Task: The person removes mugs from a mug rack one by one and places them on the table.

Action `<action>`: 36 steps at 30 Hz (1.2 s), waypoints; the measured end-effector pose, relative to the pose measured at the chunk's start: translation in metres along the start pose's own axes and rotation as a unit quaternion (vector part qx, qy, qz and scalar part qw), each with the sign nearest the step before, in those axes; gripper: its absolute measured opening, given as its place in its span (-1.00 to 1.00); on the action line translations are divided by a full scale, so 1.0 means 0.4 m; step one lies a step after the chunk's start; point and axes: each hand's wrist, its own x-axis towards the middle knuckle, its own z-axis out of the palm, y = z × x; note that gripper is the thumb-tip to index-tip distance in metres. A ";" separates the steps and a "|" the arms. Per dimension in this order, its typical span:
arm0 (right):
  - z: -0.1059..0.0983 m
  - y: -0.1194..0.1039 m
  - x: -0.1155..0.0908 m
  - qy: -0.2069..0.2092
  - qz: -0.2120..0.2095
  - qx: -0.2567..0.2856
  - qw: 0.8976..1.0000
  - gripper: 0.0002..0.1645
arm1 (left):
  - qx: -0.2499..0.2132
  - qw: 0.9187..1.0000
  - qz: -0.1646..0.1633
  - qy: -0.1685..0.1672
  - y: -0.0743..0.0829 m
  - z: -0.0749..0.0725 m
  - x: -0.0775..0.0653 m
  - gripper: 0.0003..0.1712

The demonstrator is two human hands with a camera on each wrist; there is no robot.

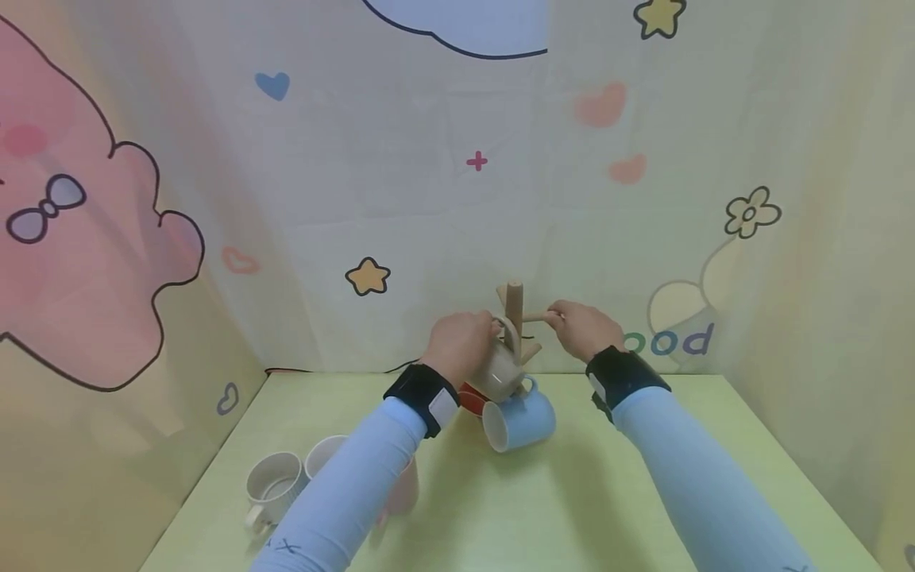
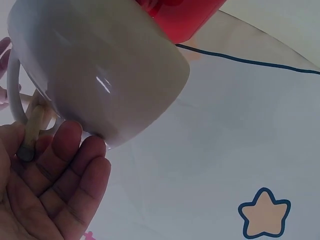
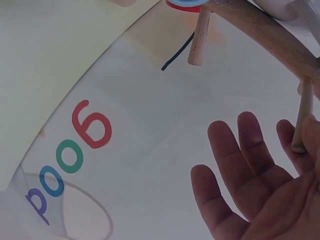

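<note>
My left hand [image 1: 457,345] holds a glossy grey-beige mug [image 2: 105,70] by its handle. A wooden peg runs through that handle, its tip between thumb and fingers [image 2: 82,185], and the mug tilts beside the post of a wooden mug tree [image 1: 514,306]. With thumb and index finger, my right hand [image 1: 584,330] pinches another peg [image 3: 304,115] on the opposite side; its remaining fingers are spread. Below, a light blue mug [image 1: 525,421] lies on its side against the lower part of the tree. A red mug [image 1: 472,400] is partly hidden behind the grey-beige one.
At the front left of the pale green table [image 1: 593,508] stand a white mug [image 1: 275,481], a second white mug [image 1: 323,453] and a pink mug [image 1: 403,488], partly covered by my left sleeve. A printed cloth [image 1: 429,214] hangs behind the table.
</note>
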 end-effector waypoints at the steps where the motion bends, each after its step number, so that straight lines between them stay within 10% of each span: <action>1: -0.001 0.001 0.001 -0.002 -0.001 0.002 1.000 -0.52 | 0.004 1.000 0.001 -0.001 0.001 -0.001 -0.001 -0.70; 36: -0.017 0.011 0.041 -0.064 -0.023 0.088 0.994 -0.54 | 0.155 0.984 0.081 0.019 0.042 -0.031 -0.015 -0.77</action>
